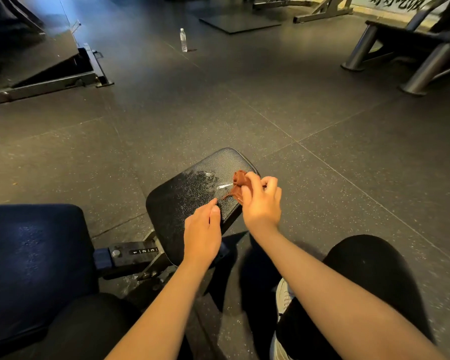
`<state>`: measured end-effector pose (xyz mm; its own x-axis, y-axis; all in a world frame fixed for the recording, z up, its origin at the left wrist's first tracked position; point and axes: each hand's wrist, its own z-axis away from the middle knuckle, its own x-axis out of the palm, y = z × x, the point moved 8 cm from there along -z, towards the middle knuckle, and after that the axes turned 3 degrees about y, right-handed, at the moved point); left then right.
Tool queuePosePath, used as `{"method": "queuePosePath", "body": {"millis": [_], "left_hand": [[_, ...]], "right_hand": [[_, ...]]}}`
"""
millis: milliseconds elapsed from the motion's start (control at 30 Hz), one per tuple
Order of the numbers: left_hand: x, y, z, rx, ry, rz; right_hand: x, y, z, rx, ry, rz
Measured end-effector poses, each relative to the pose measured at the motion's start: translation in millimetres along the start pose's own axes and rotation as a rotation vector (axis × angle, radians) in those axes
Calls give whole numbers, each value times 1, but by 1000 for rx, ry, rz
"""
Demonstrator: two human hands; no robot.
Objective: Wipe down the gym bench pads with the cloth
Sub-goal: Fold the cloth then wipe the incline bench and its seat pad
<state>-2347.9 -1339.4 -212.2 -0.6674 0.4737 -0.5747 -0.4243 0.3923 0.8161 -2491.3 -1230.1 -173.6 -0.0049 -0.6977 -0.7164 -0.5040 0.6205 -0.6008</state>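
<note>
**Both hands at the bench's seat pad, brown cloth in my right**

My right hand (261, 203) is curled around a crumpled brown cloth (239, 182). Fingers and thumb pinch it at the right edge of the black seat pad (185, 196). A trailing end of the cloth lies on the pad, whose middle shows pale streaks and speckles. My left hand (203, 232) is just beside my right, over the near part of the same pad. Its fingers are straight and together, holding nothing, with the tips touching the vinyl.

To the left sits the larger dark blue back pad (31, 255). A metal bracket (143, 252) marked 1, 2, 3 lies between the two pads. My knees in black trousers and a white shoe (283, 297) show at the near edge. Far off on the speckled rubber floor (322, 152), a clear water bottle (183, 40) stands upright, well apart from the bench.
</note>
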Motion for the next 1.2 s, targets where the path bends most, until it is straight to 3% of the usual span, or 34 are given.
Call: {"method": "queuePosePath", "body": {"millis": [67, 267, 467, 633, 800, 967, 1200], "left_hand": [[1, 6, -4, 9, 11, -17], [11, 20, -10, 137, -33, -82], [12, 15, 4, 35, -14, -123], [9, 4, -4, -68, 16, -34], [7, 5, -4, -61, 18, -35], [4, 6, 0, -96, 24, -22], [4, -10, -8, -90, 66, 88]], "right_hand": [[6, -3, 17, -37, 26, -33], [17, -4, 38, -93, -114, -140], [-3, 10, 0, -18, -5, -92], [13, -2, 33, -79, -67, -175], [19, -10, 43, -148, -151, -202], [0, 2, 4, 11, -18, -173], [26, -17, 51, -177, -138, -167]]}}
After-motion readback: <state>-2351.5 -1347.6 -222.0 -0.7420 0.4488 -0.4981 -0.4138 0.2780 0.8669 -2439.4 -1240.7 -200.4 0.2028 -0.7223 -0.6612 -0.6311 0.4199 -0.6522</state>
